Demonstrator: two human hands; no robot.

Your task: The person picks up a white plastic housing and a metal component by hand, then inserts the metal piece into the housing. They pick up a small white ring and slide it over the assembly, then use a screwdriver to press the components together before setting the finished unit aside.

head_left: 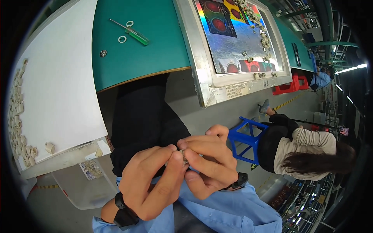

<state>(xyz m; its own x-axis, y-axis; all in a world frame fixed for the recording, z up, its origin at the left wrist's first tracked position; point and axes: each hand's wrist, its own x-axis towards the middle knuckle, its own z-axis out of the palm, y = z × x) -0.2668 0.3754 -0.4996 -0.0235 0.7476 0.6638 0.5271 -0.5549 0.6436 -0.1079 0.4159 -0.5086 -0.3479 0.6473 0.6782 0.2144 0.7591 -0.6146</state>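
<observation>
Above my lap, my left hand [151,182] and my right hand [211,161] meet, fingertips pinched together on a small cream and metallic part [184,157]. Fingers cover most of that part, so its exact kind is hidden. Beyond my knees, a screwdriver [138,37] with a green handle lies on the green tabletop [147,62]. Close to it are two white rings, one nearer [122,39] and one touching or beside the shaft [129,23]. A round metal piece [103,53] sits at the tabletop's left side.
At left, a white board [58,89] carries several cream plastic pieces [17,116]; a clear bin [81,190] stands below. A framed panel [202,62] at right holds small metallic parts [265,39]. A person [303,151] sits on a blue stool [244,139] at right.
</observation>
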